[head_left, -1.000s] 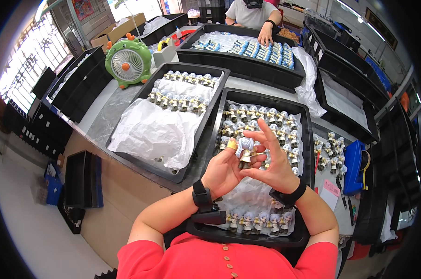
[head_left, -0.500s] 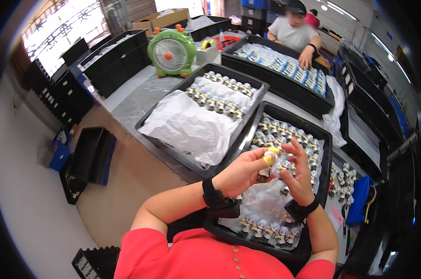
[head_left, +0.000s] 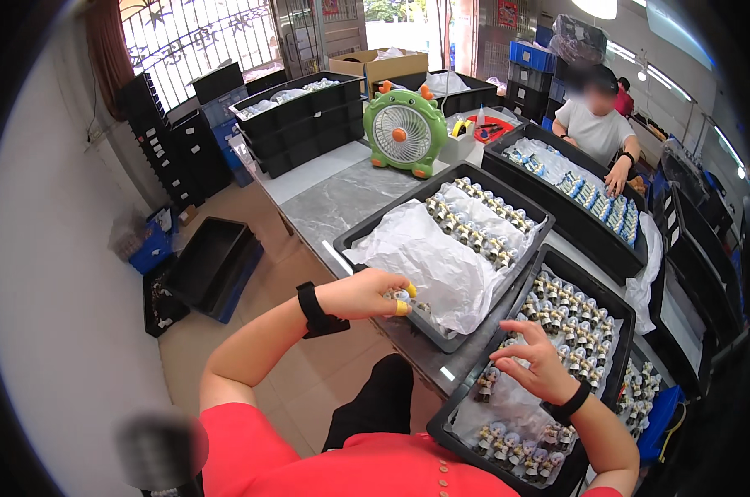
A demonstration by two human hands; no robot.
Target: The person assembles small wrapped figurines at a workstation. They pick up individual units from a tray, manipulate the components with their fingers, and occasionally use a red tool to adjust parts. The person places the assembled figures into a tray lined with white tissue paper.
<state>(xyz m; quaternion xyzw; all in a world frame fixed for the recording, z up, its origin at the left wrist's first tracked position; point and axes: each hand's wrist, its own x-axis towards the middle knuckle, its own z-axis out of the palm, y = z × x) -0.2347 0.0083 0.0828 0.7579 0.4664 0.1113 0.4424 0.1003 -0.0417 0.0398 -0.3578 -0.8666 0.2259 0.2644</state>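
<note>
My left hand (head_left: 362, 294), yellow covers on its thumb and a fingertip, pinches a small figurine (head_left: 397, 296) at the near left corner of the left black tray (head_left: 517, 256). Most of that figurine is hidden by the fingers. Crumpled white sheeting (head_left: 425, 265) covers much of this tray, with rows of pale-haired figurines (head_left: 479, 217) toward its far side. My right hand (head_left: 534, 364) hovers with fingers apart and nothing in them, over the right black tray (head_left: 622, 331). In that tray stand rows of similar figurines (head_left: 570, 319), and a lone figurine (head_left: 488, 383) is left of my hand.
A green fan (head_left: 405, 131) stands on the grey table (head_left: 329, 186) beyond the left tray. Across the table a co-worker (head_left: 595, 124) reaches into a tray of blue-and-white pieces (head_left: 595, 203). A blue bin (head_left: 663, 422) is at right; dark crates (head_left: 209, 265) rest on the floor.
My left hand has carried the figurine left, from above the right tray to the left tray's near corner. My hands have separated; the right stays over its tray. The view has shifted.
</note>
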